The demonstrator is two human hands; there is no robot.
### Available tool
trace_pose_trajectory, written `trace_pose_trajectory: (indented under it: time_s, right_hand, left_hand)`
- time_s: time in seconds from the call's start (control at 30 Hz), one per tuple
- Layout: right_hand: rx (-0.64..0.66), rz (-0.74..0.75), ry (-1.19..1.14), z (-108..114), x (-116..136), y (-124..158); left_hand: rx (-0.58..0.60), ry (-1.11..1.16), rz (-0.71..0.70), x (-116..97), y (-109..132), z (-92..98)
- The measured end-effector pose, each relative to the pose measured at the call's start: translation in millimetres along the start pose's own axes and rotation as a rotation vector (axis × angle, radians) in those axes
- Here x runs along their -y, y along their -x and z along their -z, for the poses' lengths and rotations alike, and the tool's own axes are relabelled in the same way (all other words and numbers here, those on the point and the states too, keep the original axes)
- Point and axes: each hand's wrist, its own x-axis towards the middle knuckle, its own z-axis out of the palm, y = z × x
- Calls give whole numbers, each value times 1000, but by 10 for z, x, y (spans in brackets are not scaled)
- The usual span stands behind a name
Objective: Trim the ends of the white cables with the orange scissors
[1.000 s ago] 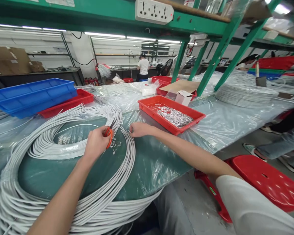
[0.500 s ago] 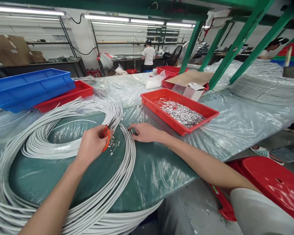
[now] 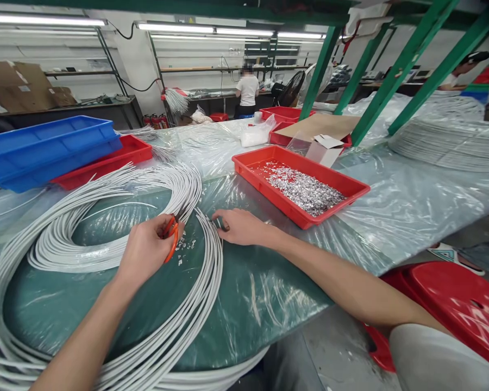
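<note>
My left hand point(image 3: 146, 244) is closed around pliers with orange handles point(image 3: 171, 239), their dark jaws pointing away over the edge of a coil of white cable point(image 3: 77, 255). My right hand point(image 3: 244, 227) hovers at the cut ends of a second bundle of white cables point(image 3: 214, 260), its thumb and forefinger curved with a gap between their tips. Whether a fingertip touches a cable end I cannot tell. Small shiny metal bits point(image 3: 183, 247) lie scattered on the green table between my hands.
A red tray point(image 3: 264, 198) of small metal pieces stands beyond my right hand. Blue trays point(image 3: 49, 146) rest over another red one point(image 3: 136, 152) at the left. Green posts point(image 3: 407, 65) rise at the right, and a red stool point(image 3: 460, 304) stands by the table edge.
The view has shifted slightly. My left hand and the pliers sit a little farther left and lower. My right fingers show slightly more gap from the cable ends.
</note>
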Motion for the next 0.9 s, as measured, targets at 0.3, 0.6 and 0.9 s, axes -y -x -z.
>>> trace_pose_trajectory:
  time_s: [0.3, 0.6, 0.9]
  right_hand:
    - [23, 33, -66, -14, -34, -9]
    - [-50, 38, -374, -3, -104, -38]
    - [36, 96, -1168, 36, 123, 9]
  left_hand:
    - [15, 55, 63, -31, 9, 8]
    - [26, 168, 93, -64, 38, 44]
    - [110, 329, 194, -179, 17, 95]
